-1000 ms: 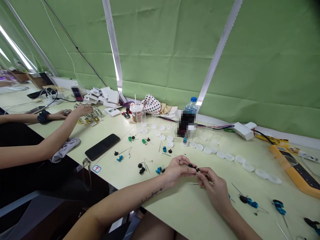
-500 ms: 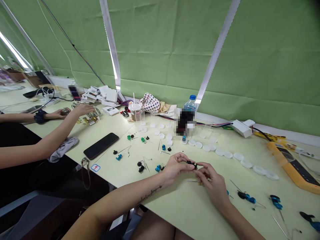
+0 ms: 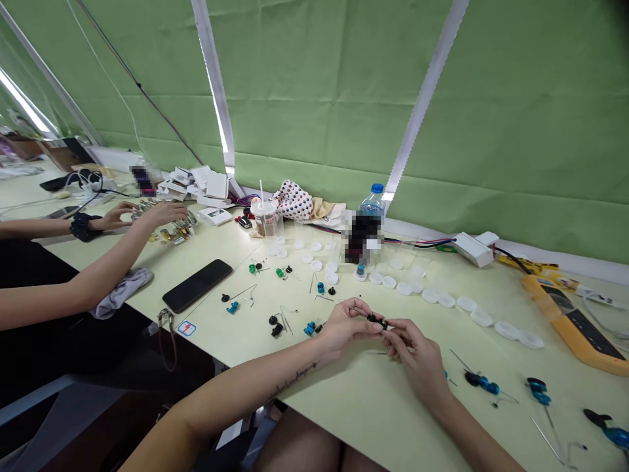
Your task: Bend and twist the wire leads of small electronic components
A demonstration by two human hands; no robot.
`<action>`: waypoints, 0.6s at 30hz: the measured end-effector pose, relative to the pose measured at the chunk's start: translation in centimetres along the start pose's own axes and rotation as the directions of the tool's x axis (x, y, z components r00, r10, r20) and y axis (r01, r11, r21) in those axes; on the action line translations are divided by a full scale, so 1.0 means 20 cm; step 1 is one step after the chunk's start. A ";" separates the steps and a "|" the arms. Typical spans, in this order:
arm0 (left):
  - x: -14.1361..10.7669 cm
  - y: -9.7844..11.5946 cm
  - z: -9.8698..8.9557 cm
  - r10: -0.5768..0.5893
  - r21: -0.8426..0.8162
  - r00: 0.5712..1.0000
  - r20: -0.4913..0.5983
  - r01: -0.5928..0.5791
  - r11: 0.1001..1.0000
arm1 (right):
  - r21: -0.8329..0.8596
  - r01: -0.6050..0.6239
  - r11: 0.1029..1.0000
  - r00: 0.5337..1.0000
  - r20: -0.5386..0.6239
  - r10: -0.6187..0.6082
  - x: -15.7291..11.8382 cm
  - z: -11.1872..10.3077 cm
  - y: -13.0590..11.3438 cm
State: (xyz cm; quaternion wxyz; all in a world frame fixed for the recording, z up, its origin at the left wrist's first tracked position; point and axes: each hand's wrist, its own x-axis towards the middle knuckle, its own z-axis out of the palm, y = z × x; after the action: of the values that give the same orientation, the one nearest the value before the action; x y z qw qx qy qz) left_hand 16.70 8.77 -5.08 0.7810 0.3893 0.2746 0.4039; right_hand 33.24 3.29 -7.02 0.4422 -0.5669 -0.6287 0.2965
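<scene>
Between my two hands is a small black part (image 3: 377, 320), partly covered by fingers. My left hand (image 3: 348, 328) pinches it from the left with thumb and forefinger. My right hand (image 3: 415, 347) closes its fingertips on the part's right end. A thin metal rod (image 3: 377, 353) shows just left of my right fingers; whether they touch it I cannot tell. Near my left wrist lies a blue metal part (image 3: 309, 328) with a black piece beside it. Right of my right forearm rests a blue part with a black disc (image 3: 484, 383).
Small blue, black and green parts with bent wires are spread over the table. White round caps (image 3: 430, 296) form a curved row behind my hands. A phone (image 3: 197, 286) lies left, an orange power strip (image 3: 577, 324) right. A co-worker's hands (image 3: 164, 213) handle shiny pieces at far left.
My hands keep the black part in nearly the same place, with only slight finger movement. The co-worker's left hand has shifted a little. The whole view has moved slightly.
</scene>
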 end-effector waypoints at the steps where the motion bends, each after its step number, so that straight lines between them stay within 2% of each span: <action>1: 0.00 0.00 0.00 0.000 0.004 1.000 0.002 0.000 1.000 | 0.001 -0.003 1.000 1.000 0.002 0.003 0.00 0.00 0.00; 7: -0.01 0.01 0.01 -0.008 -0.010 1.000 0.023 0.008 1.000 | 0.011 -0.020 1.000 1.000 0.014 0.019 0.00 0.00 0.00; 18: -0.01 0.00 0.00 0.005 -0.042 1.000 -0.012 -0.006 0.999 | -0.024 0.004 1.000 1.000 -0.004 -0.004 0.00 0.01 0.00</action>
State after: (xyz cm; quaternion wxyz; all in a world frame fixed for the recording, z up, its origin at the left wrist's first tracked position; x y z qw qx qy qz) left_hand 16.66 8.66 -5.09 0.7862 0.3711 0.2697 0.4141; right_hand 33.16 3.27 -7.16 0.4372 -0.5715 -0.6325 0.2869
